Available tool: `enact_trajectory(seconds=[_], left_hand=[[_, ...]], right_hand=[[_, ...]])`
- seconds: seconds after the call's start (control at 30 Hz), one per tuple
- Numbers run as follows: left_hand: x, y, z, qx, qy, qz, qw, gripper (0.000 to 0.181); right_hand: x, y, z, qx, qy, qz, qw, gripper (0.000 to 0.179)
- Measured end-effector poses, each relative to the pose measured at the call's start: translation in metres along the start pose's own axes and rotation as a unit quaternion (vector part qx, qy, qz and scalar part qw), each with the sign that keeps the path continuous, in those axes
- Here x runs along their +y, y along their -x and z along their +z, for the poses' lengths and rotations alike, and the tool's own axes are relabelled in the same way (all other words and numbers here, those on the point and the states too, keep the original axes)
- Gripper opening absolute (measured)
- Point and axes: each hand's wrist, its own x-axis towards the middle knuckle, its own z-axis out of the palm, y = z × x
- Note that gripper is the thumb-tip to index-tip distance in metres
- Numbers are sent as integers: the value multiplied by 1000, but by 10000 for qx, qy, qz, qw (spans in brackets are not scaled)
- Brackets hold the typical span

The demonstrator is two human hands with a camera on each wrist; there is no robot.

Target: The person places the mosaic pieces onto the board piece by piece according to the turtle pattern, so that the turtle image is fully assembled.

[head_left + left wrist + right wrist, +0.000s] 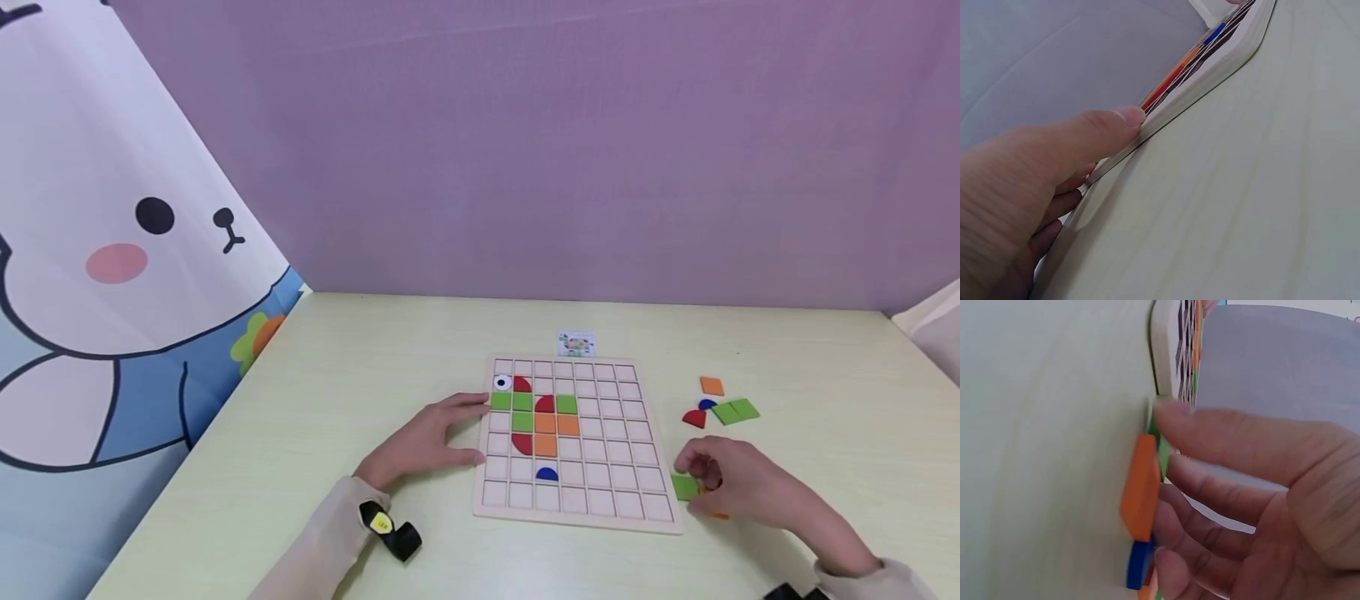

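Observation:
A pale wooden grid board (585, 517) lies on the table with several coloured tiles in its squares, among them a round eye tile (502, 382) and a blue half-circle (547, 474). My left hand (427, 437) rests at the board's left edge, its thumb (1113, 128) touching the rim. Beside the board's lower right edge, my right hand (738, 483) bends loosely over a green square tile (684, 487). In the right wrist view its thumb and fingers stand apart around that tile; firm contact is unclear. An orange tile (1140, 487) lies close by, partly hidden in the head view.
Farther right lie an orange square (712, 386), a blue piece (707, 404), a red quarter-circle (695, 418) and two green squares (736, 412). Behind the board is a small printed picture card (576, 342). A purple cloth (585, 167) hangs at the table's back.

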Motion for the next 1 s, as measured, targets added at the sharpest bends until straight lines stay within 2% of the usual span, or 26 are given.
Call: enact_trajectory(seconds=[0.27, 0.57, 0.73, 1.0], left_hand=[[0, 1, 0, 2, 23, -29, 10000, 67], [1, 0, 0, -12, -19, -5, 10000, 68], [2, 1, -1, -22, -11, 9, 10000, 68], [3, 2, -1, -12, -72, 47, 10000, 68]], right_hand=[[-2, -4, 4, 121, 143, 472, 9987, 27], [-5, -8, 1, 180, 101, 553, 9983, 25], [-6, -10, -2, 240, 76, 410, 9988, 20], [-5, -14, -8, 472, 217, -249, 9983, 18]])
